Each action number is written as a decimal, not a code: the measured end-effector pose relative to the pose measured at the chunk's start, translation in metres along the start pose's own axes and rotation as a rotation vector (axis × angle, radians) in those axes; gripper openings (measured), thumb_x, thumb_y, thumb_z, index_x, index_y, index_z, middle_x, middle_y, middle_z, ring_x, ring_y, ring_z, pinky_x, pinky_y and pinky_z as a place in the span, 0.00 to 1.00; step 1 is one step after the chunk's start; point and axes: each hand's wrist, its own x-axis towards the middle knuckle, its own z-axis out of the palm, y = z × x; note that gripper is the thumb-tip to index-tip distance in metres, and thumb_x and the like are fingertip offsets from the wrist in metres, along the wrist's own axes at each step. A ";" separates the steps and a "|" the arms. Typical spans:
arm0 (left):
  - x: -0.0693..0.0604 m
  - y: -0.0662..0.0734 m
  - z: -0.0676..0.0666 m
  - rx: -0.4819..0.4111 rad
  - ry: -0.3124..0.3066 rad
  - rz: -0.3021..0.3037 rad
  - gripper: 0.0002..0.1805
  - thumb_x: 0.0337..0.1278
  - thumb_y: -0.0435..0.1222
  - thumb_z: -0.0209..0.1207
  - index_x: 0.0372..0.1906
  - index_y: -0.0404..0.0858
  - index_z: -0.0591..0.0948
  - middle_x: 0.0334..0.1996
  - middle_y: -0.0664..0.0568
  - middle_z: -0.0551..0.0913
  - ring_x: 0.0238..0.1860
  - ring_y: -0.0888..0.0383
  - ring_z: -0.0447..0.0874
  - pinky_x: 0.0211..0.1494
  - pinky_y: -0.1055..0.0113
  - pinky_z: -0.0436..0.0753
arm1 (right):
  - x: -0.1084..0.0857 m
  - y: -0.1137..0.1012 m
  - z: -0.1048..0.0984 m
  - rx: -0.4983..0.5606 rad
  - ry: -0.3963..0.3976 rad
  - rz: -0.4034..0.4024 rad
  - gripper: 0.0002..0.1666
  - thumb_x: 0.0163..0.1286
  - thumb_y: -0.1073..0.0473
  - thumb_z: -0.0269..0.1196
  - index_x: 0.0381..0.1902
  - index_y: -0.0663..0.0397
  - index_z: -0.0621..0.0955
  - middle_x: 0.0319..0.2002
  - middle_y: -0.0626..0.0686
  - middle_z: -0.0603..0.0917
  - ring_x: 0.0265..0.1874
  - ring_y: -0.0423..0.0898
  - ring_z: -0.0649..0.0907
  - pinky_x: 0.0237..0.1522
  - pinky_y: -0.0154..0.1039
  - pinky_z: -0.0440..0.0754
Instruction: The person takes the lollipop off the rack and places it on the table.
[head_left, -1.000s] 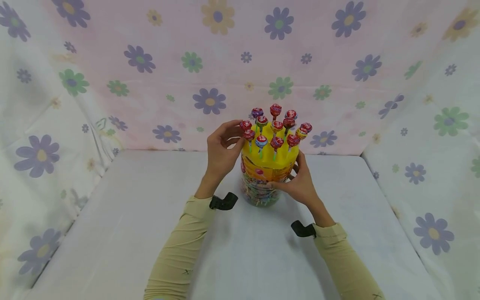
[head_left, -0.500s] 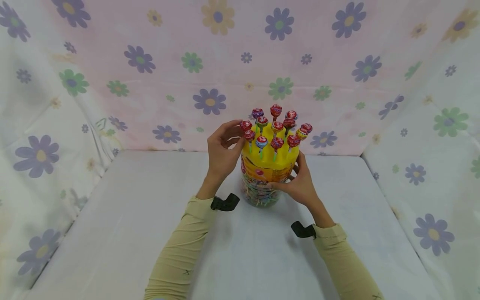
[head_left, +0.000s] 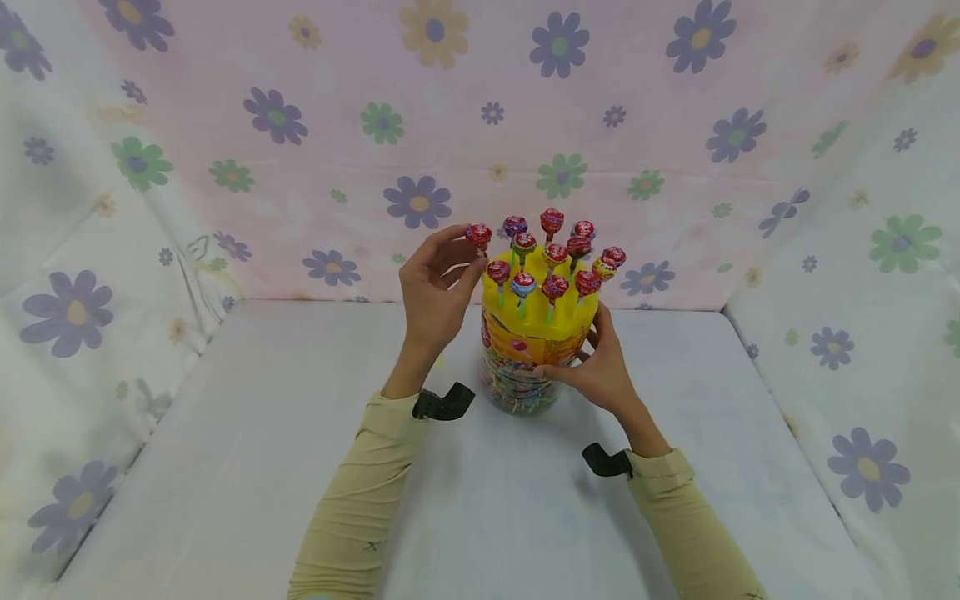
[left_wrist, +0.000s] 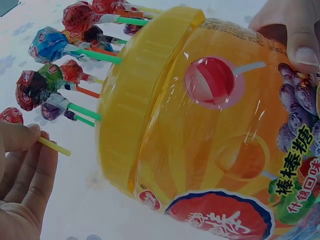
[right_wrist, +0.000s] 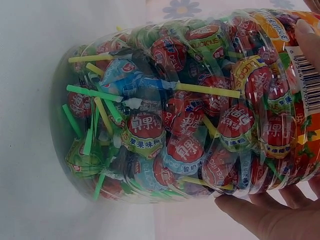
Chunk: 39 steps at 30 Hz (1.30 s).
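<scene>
A clear plastic jar (head_left: pixel 517 379) full of wrapped lollipops stands on the table, an orange printed label round its upper part. Several lollipops stick up from its yellow lid (head_left: pixel 542 321). Just left of the lid, my left hand (head_left: pixel 437 296) pinches a red-wrapped lollipop (head_left: pixel 478 236) by its stick. In the left wrist view the yellow stick (left_wrist: pixel 55 146) is free of the lid, its lower end bare. My right hand (head_left: pixel 600 367) grips the jar's right side, the thumb across its front; the other fingers are partly hidden behind it.
The white table (head_left: pixel 247 450) spreads around the jar. Flower-printed cloth (head_left: pixel 337 150) hangs behind and on both sides. Black wrist mounts (head_left: pixel 446 402) jut inward from both sleeves. Loose lollipops (right_wrist: pixel 145 132) fill the jar's inside.
My left hand has drawn the red lollipop up and leftward out of the lid's left edge. The right hand and the jar have stayed in place.
</scene>
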 end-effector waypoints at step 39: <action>-0.069 -0.071 -0.075 0.114 0.071 -0.473 0.22 0.57 0.25 0.68 0.58 0.29 0.81 0.46 0.30 0.86 0.40 0.54 0.89 0.43 0.72 0.88 | 0.001 0.012 0.000 0.024 0.000 -0.009 0.62 0.56 0.64 0.78 0.79 0.38 0.53 0.72 0.51 0.66 0.70 0.58 0.71 0.66 0.65 0.74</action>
